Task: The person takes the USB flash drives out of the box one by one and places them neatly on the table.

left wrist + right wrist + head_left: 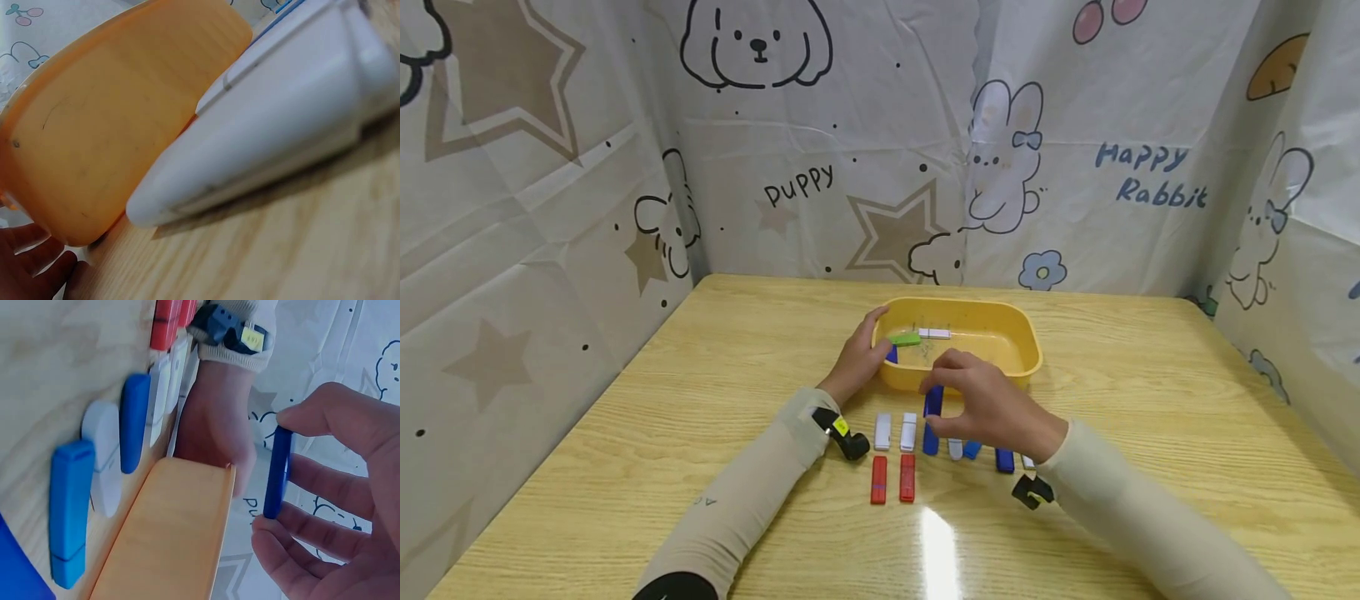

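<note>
My right hand (988, 404) pinches a dark blue USB stick (279, 472) between thumb and fingertips, up off the table by the front wall of a yellow basin (906, 380). With my left hand (855, 357) I hold the basin's left end, fingers along its outer wall and rim. Inside the basin lie a green USB stick (906, 340), a white one (935, 333) and a blue one (892, 354), partly hidden by the rim. On the table below the right hand is another blue stick (134, 424), beside a rounded white stick (102, 457) and a light blue one (69, 512).
In front of the basin, two white sticks (882, 432) stand left in the row, and a dark blue stick (1004, 460) lies farther right. Two red sticks (878, 480) form a nearer row. Printed cloth (880, 150) walls off the wooden table's (775, 333) back and sides.
</note>
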{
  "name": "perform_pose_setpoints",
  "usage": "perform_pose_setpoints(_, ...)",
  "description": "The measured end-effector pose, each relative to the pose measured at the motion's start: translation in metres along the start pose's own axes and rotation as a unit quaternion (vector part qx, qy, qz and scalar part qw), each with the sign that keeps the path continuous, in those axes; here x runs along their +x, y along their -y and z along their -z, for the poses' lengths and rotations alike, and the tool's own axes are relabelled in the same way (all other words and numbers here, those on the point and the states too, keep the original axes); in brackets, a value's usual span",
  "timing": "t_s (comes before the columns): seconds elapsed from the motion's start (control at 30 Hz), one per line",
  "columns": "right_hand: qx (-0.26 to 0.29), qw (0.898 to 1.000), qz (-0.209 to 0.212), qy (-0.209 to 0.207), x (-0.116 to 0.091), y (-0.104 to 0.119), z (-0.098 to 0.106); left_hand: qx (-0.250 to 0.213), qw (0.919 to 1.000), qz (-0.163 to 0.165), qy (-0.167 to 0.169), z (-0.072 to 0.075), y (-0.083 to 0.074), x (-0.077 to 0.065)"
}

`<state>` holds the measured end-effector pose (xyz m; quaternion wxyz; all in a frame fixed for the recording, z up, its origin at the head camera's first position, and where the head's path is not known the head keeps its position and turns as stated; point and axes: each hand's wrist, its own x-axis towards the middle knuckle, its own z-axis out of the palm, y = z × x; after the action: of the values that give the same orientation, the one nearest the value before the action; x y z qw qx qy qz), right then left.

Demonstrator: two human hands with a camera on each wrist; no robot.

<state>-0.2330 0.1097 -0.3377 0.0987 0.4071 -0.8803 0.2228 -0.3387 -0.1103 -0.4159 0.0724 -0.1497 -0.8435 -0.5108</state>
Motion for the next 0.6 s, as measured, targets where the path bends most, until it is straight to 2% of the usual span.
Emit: perform_pose_setpoints(0.6,0.015,0.994,0.019,0.104,-0.016,0.004,-0.006,0.003,1.0000,-0.002,-0.001,-0.001,0.000,0.001)
